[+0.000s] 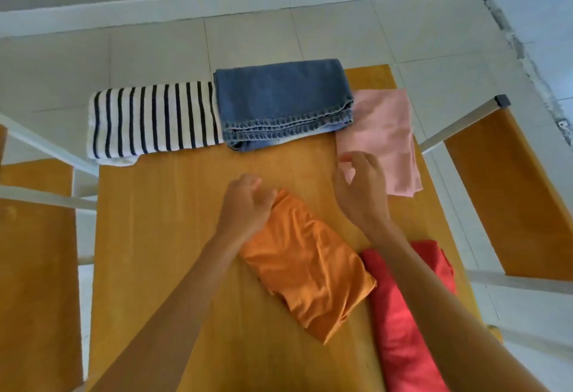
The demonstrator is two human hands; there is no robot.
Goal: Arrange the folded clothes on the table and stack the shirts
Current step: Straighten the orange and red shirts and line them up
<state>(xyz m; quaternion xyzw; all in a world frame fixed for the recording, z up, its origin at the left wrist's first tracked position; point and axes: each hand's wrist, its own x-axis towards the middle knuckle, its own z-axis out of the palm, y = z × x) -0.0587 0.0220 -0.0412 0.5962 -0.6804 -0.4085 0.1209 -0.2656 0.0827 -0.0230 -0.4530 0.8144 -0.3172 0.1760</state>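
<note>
Five folded garments lie on my wooden table (173, 236), and none sits on another yet, so as I judge it the stacking is all still to do. Nearest me the orange shirt (307, 264) lies at a slant near the middle, and my left hand (245, 205) has its fingers curled over the shirt's far corner, gripping the cloth there. Just beside it to my right, edges touching or nearly so, lies the red shirt (403, 314), partly under my right forearm. My right hand (361, 188) reaches to the pink shirt (384, 140) at the right edge, its fingers bent down onto the near-left corner; whether they pinch the cloth or only rest on it I cannot tell. Along the far edge the folded jeans (285, 103) overlap one end of the striped shirt (148, 122), which hangs a little off the left side, and they touch the pink one too. No label, brand or writing shows on anything I can see.
</note>
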